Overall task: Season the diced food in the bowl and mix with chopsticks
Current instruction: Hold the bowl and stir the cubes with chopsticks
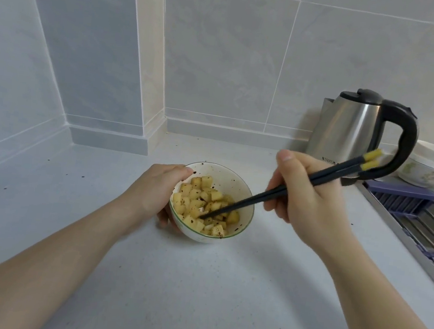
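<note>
The bowl (212, 204) is sitting on the pale countertop (195, 297) near the middle of the view, tipped a little toward the camera, and the diced food (204, 206) is lying heaped inside it, yellow cubes already flecked with dark seasoning. The left hand (158, 193) is cupping the bowl from its nine o'clock side, thumb curling over the rim near eleven o'clock and fingers wrapping under the base. The right hand (306, 199) is coming in from three o'clock, fingers closing around the dark chopsticks (288, 190), whose yellow ends are pointing up toward two o'clock and whose tips are digging into the cubes at about the bowl's centre. Judging by the coating, the seasoning is already in and the mixing is under way.

Dark specks are dotting the inner wall and the counter around nine o'clock, so spillage looks like the live risk: the bowl is small and fairly full, and a brisk sweep could be flicking cubes over the low near rim at six o'clock. The left-hand grip appears to be covering only one side, though the fingers underneath are mostly hidden; a hard push toward three o'clock could be sliding or tipping the bowl. The kettle (360, 132) and sink rack (420, 222) are standing off at two and three o'clock, near the raised chopstick ends.
</note>
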